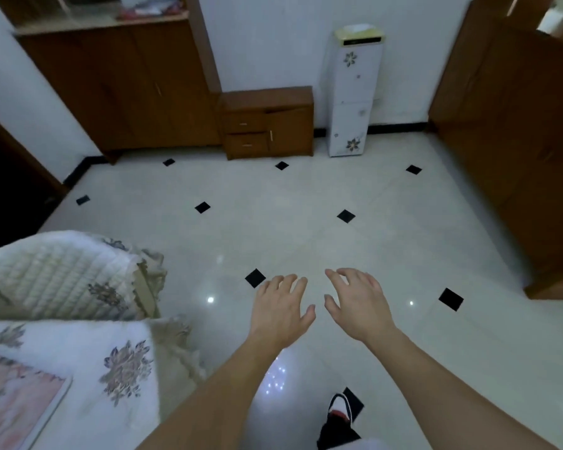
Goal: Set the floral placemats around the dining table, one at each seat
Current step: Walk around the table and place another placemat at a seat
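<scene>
The left hand (281, 310) and right hand (358, 303) are held out over the floor (273, 222), fingers spread, nothing grasped. One placemat (17, 394) is seen near left on the table (88, 339).

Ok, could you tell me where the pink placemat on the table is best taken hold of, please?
The placemat lies flat on the table, so pinch its pale right edge near the far corner, coming in from the right with the left hand; that edge is nearest it.
</scene>
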`<state>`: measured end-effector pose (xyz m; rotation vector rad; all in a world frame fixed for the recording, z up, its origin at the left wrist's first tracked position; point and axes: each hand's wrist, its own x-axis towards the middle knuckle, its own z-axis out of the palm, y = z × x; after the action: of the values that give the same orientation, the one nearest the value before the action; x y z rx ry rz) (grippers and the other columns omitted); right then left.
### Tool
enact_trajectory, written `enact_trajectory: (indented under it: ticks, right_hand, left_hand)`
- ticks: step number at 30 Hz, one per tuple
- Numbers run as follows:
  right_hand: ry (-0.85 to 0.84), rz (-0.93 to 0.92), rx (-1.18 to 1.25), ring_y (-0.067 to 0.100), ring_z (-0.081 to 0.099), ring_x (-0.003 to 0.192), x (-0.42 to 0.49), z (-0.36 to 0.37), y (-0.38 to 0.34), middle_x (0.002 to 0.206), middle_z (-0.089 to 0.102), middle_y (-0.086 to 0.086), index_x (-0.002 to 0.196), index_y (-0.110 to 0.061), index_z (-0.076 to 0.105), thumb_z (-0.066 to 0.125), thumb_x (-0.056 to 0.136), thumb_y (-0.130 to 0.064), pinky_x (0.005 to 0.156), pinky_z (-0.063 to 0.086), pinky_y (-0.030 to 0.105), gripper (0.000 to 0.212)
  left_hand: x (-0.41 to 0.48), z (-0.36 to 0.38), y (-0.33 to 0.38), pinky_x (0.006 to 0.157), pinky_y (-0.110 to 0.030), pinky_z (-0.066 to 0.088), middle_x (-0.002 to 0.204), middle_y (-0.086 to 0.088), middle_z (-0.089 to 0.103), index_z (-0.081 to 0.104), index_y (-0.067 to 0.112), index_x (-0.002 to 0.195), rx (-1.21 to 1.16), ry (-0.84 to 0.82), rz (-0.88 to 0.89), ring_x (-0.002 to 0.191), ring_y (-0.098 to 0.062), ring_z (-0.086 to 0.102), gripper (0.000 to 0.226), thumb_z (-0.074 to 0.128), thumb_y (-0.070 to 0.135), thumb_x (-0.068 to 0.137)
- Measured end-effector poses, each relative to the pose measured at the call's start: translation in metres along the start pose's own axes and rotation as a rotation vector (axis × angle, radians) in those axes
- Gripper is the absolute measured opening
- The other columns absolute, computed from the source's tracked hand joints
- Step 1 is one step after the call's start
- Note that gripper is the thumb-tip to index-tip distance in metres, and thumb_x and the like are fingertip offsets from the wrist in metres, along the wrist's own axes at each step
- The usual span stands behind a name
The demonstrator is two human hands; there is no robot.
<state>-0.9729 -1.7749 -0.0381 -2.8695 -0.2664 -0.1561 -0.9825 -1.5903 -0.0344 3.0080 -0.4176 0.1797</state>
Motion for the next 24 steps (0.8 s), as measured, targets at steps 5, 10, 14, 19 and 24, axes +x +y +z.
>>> enact_trajectory:
  ticks: [5,10,14,19,24]
  right_hand:
    - [-0.024,-0.136,-0.003,0.022,0.056,0.12,0.096,-0.002,0.011,0.123,0.063,0.005,0.132,-0.021,0.057,0.057,0.087,-0.041,0.105,0.041,0.046,0.049]
    - [-0.058,-0.301,0.015,0.022,0.056,0.12,0.169,0.01,-0.01,0.123,0.063,0.005,0.132,-0.022,0.056,0.057,0.087,-0.042,0.103,0.043,0.046,0.049]
    - [-0.083,-0.409,0.031,0.024,0.058,0.116,0.219,0.028,-0.034,0.121,0.064,0.006,0.129,-0.021,0.058,0.061,0.085,-0.04,0.1,0.045,0.046,0.048]
    - [-0.124,-0.498,0.031,0.023,0.055,0.122,0.284,0.051,-0.074,0.126,0.062,0.005,0.132,-0.022,0.056,0.056,0.087,-0.042,0.104,0.04,0.046,0.049]
    - [-0.131,-0.535,0.021,0.022,0.055,0.121,0.366,0.079,-0.123,0.126,0.062,0.004,0.132,-0.023,0.056,0.056,0.086,-0.042,0.105,0.039,0.046,0.05]
  left_hand:
    - [0.07,-0.007,-0.022,0.092,-0.039,0.047,0.123,0.003,0.062,0.055,0.022,0.124,0.018,0.032,-0.142,0.11,-0.023,0.058,0.053,0.042,0.055,0.085]
    - [0.104,-0.011,-0.058,0.091,-0.04,0.048,0.122,0.002,0.064,0.058,0.022,0.12,0.02,0.065,-0.31,0.108,-0.024,0.06,0.051,0.046,0.055,0.082]
    - [0.12,-0.012,-0.095,0.091,-0.039,0.049,0.122,0.002,0.065,0.058,0.022,0.122,0.046,0.061,-0.414,0.107,-0.023,0.061,0.053,0.045,0.056,0.083]
    - [0.149,-0.005,-0.152,0.09,-0.039,0.048,0.124,0.001,0.064,0.057,0.022,0.123,0.053,0.054,-0.5,0.107,-0.023,0.06,0.052,0.045,0.056,0.085]
    - [0.197,0.007,-0.231,0.091,-0.039,0.049,0.124,0.0,0.064,0.058,0.022,0.124,0.041,0.062,-0.543,0.11,-0.023,0.06,0.054,0.045,0.057,0.084]
